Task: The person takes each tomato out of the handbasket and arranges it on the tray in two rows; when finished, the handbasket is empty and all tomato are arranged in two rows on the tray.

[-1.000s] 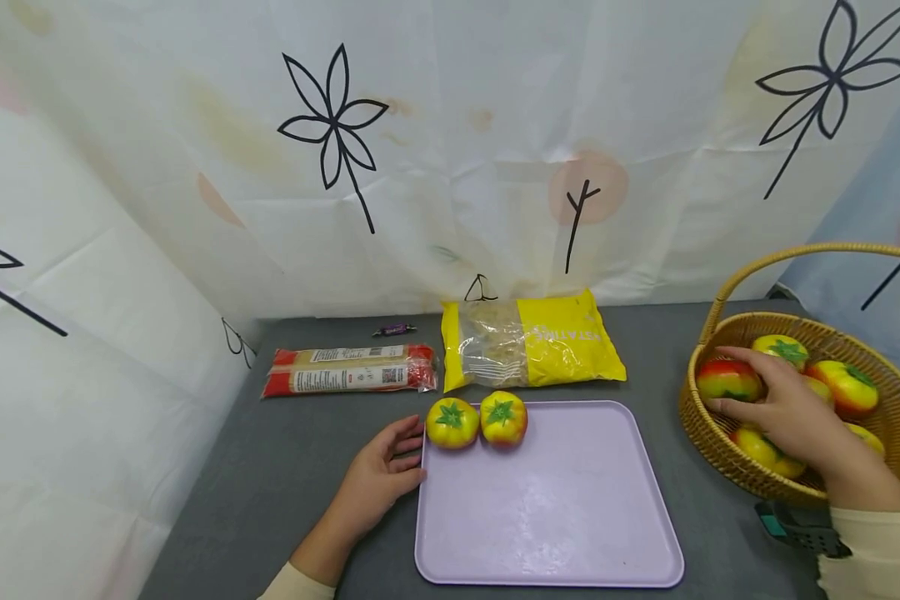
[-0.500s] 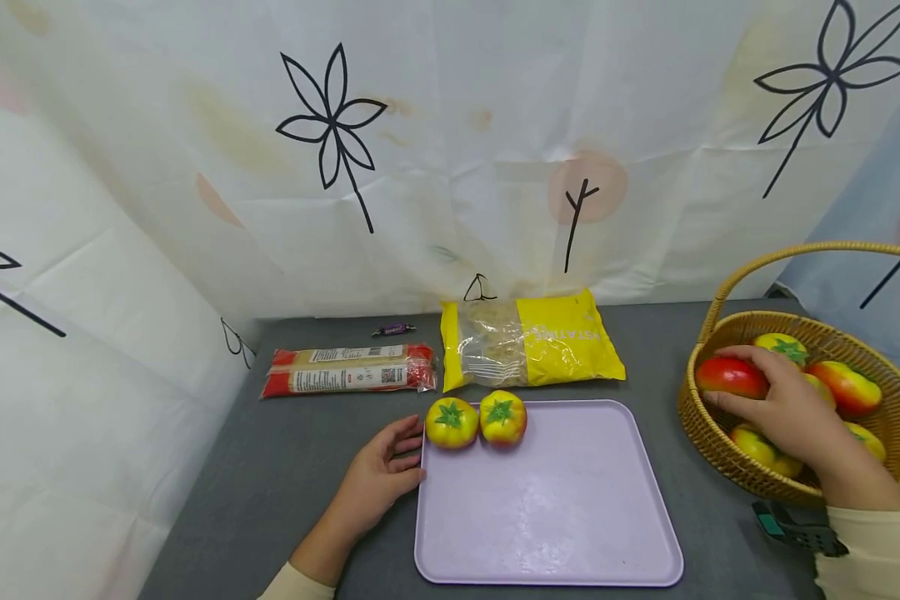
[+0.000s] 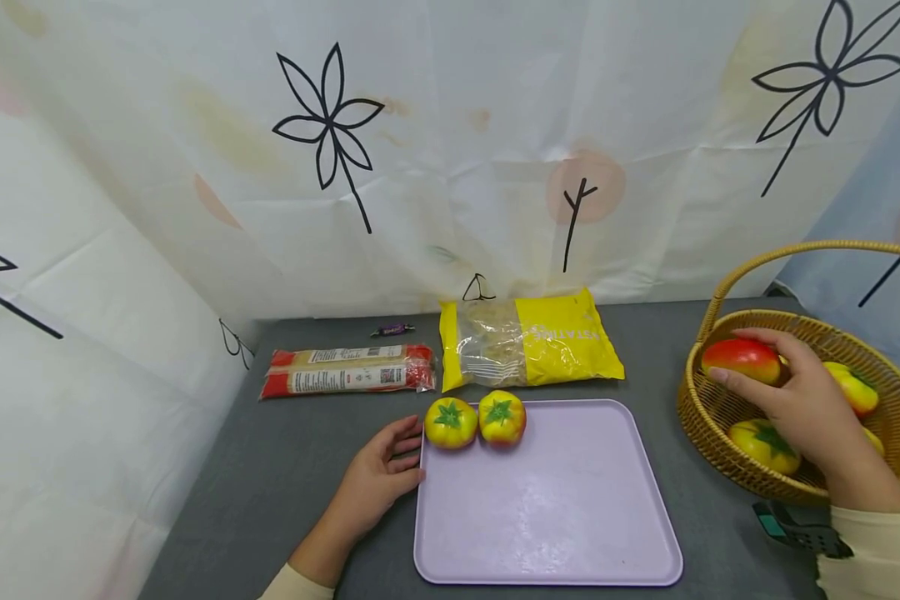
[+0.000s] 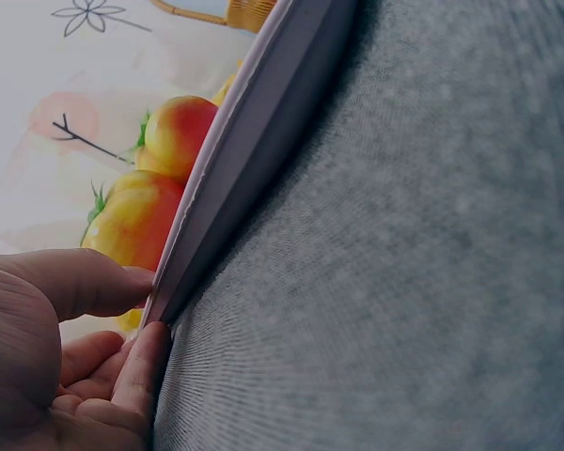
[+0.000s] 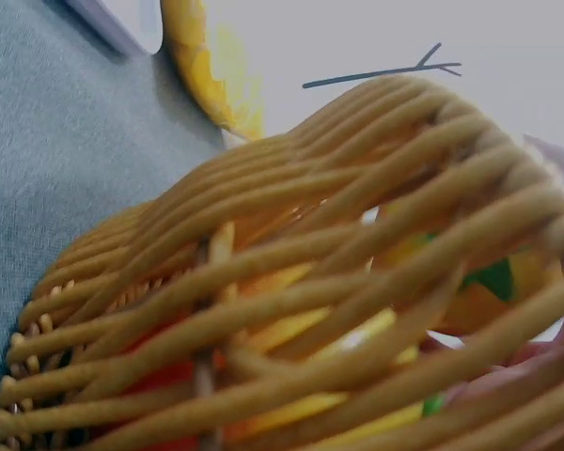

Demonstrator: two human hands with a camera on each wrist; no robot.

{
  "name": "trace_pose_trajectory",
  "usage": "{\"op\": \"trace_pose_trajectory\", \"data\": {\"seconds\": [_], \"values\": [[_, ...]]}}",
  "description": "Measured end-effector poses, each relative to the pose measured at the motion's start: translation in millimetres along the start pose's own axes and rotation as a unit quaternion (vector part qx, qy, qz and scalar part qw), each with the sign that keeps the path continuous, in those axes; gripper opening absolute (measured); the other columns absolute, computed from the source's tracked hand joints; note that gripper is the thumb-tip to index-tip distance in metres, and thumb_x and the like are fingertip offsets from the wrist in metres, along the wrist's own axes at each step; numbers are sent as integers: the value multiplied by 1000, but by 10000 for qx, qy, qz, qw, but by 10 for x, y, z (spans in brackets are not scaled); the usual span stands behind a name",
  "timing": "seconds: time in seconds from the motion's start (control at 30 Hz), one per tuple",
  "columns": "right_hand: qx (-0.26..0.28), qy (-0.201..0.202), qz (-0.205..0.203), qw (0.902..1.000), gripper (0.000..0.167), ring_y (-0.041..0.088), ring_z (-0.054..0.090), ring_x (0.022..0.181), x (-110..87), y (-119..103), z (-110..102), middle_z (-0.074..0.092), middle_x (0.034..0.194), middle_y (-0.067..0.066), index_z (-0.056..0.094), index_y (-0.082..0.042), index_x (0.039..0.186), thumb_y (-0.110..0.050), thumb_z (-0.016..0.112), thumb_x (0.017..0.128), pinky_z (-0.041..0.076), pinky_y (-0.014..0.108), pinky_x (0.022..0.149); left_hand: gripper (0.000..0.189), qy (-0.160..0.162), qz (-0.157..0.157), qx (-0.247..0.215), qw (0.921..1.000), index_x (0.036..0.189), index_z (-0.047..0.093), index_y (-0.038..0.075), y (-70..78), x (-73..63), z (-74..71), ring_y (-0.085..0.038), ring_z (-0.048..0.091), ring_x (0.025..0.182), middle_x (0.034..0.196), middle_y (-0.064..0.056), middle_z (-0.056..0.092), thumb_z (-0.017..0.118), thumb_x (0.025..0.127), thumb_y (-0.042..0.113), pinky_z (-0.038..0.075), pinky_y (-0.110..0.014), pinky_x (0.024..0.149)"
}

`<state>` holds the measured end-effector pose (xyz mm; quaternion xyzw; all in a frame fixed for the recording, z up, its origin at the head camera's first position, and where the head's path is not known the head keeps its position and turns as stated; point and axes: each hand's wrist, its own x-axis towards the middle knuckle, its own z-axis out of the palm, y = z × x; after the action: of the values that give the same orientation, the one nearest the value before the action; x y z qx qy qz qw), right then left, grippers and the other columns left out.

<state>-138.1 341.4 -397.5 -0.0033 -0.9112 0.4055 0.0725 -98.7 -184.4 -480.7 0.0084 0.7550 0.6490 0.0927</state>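
In the head view my right hand (image 3: 813, 404) grips a red and yellow persimmon (image 3: 742, 360) between thumb and fingers, inside the wicker basket (image 3: 693, 425) near its left rim. More persimmons, such as a yellow one (image 3: 763, 446) with a green calyx, lie under and around that hand. The lilac tray (image 3: 547, 500) carries two persimmons, the left one (image 3: 451, 423) and the right one (image 3: 502, 419), at its far left corner. My left hand (image 3: 382, 467) rests against the tray's left edge; the left wrist view shows thumb and fingertips right at the rim.
Behind the tray lie a yellow food bag (image 3: 570, 337) and a red-ended noodle packet (image 3: 352, 371). A small purple wrapped item (image 3: 393, 330) sits beyond the packet. The basket's handle (image 3: 802, 248) arches high over it. A patterned cloth (image 3: 450, 167) backs the grey table (image 3: 300, 467).
My right hand has turned and lifted the persimmon slightly within the basket, its red side now showing; the fruit beneath has shifted. My left hand and the tray have stayed put.
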Motion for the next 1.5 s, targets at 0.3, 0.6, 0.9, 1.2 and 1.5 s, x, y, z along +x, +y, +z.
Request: {"op": "trace_pose_trajectory", "data": {"seconds": [0.3,0.6,0.9,1.2,1.5], "values": [[292,100,-299,9991,81,23,45,110,-53,-98,54,32,150,33,28,4,157,-20,81,101,43,3,74,76,-17,2,-53,10000,159,49,-1,-11,-2,-5,-36,58,137,156,-20,54,81,91,-9,58,-35,101],[433,95,-1038,9936,83,7,49,110,-120,-276,147,42,146,19,35,-1,163,-5,83,96,48,4,79,76,-7,32,-36,10000,159,49,-2,-5,0,-5,-36,58,137,156,-20,55,82,91,-8,57,-35,102],[896,52,-1698,9814,83,7,52,115,-185,-428,318,43,141,4,38,3,154,16,83,86,55,10,79,76,-30,40,-46,10000,159,49,-2,4,-5,-3,-36,58,137,156,-20,55,81,91,-8,57,-35,102],[850,-277,-1936,9770,81,6,53,114,-230,-548,503,48,141,13,45,0,156,9,86,87,54,9,83,76,-22,33,-23,10000,159,49,-2,13,-6,0,-36,59,136,156,-20,55,81,91,-8,57,-35,102],[968,-656,-2437,9628,70,10,60,105,-242,-611,777,55,134,12,54,1,145,12,88,84,60,18,79,76,-42,67,15,10000,159,48,-3,15,-7,1,-36,58,137,155,-20,55,81,91,-8,57,-35,102]]}}
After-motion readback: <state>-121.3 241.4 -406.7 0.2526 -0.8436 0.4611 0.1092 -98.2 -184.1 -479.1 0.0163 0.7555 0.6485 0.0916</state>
